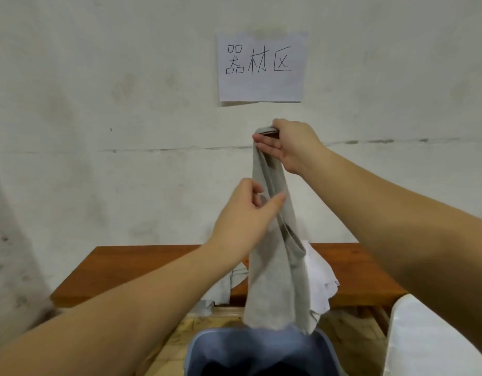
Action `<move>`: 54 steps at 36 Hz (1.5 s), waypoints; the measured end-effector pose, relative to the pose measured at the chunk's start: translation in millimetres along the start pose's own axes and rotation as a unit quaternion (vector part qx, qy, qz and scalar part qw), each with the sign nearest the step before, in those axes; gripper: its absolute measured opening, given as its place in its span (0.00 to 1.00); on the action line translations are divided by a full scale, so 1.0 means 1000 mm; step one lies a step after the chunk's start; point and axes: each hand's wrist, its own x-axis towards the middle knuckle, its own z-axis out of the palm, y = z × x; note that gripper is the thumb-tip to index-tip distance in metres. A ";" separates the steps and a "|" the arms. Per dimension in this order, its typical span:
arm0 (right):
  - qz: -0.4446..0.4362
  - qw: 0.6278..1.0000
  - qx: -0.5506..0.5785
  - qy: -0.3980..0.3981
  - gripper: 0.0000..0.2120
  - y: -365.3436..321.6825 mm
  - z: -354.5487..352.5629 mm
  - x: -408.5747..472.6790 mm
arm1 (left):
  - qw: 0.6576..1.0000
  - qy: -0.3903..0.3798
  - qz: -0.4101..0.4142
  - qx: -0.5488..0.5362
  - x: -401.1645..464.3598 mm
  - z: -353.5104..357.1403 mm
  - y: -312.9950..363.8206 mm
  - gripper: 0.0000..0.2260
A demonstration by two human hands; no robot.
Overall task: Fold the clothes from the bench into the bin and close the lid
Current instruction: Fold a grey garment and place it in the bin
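Observation:
A grey garment (pixel 277 280) hangs in the air in front of me, bunched lengthwise, its lower end just above the blue bin (pixel 196 348). My right hand (pixel 291 145) grips its top end, held high. My left hand (pixel 248 213) pinches the cloth lower down, near its middle. The bin stands open at the bottom of the view with something dark inside. White clothes (pixel 321 280) lie crumpled on the brown wooden bench (pixel 131 267) behind the grey garment.
A white wall with a paper sign (pixel 261 66) rises right behind the bench. A white object (pixel 435 343), maybe the bin's lid, stands at the lower right edge. Tiled floor (pixel 348 329) shows between bench and bin.

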 end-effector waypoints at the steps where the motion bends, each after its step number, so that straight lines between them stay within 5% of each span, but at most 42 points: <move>1: -0.001 1.000 0.002 -0.002 0.06 -0.001 0.003 -0.002 | 1.000 -0.012 -0.011 0.006 0.000 0.004 -0.001 0.15; 8: -0.019 1.000 0.022 -0.002 0.06 -0.014 0.006 -0.012 | 0.994 -0.008 0.012 0.111 0.001 0.030 -0.027 0.26; 12: -0.034 0.999 0.029 0.007 0.05 -0.021 0.004 -0.015 | 0.994 -0.019 -0.082 0.069 0.010 0.043 -0.057 0.35; 16: -0.053 0.997 0.044 0.029 0.04 -0.031 -0.005 -0.015 | 0.976 -0.027 -0.091 0.196 0.022 0.033 -0.082 0.07; 20: -0.061 0.995 0.012 0.074 0.05 -0.035 -0.027 -0.012 | 0.986 -0.029 -0.088 0.141 0.033 0.004 -0.099 0.05; 28: -0.050 0.967 -0.215 0.131 0.05 -0.012 -0.070 -0.011 | 0.989 0.100 -0.099 -0.050 0.057 -0.070 -0.078 0.03; 36: -0.037 0.894 -0.445 0.042 0.06 0.026 -0.083 -0.022 | 0.978 0.066 -0.075 -0.185 0.079 -0.093 -0.035 0.04; 44: 0.049 0.730 -0.668 -0.136 0.09 0.037 -0.078 -0.038 | 0.993 -0.002 -0.042 -0.111 0.082 -0.075 0.001 0.06; 45: 0.021 0.730 -0.668 -0.143 0.11 0.038 -0.077 -0.038 | 0.994 -0.008 -0.041 -0.103 0.082 -0.072 0.004 0.06; 49: 0.015 0.864 -0.457 -0.212 0.21 0.042 -0.058 -0.042 | 0.998 -0.037 -0.034 -0.047 0.083 -0.058 0.013 0.05; 54: -0.033 0.873 -0.445 -0.196 0.14 0.052 -0.042 -0.039 | 0.996 -0.069 -0.026 0.042 0.077 -0.043 0.015 0.05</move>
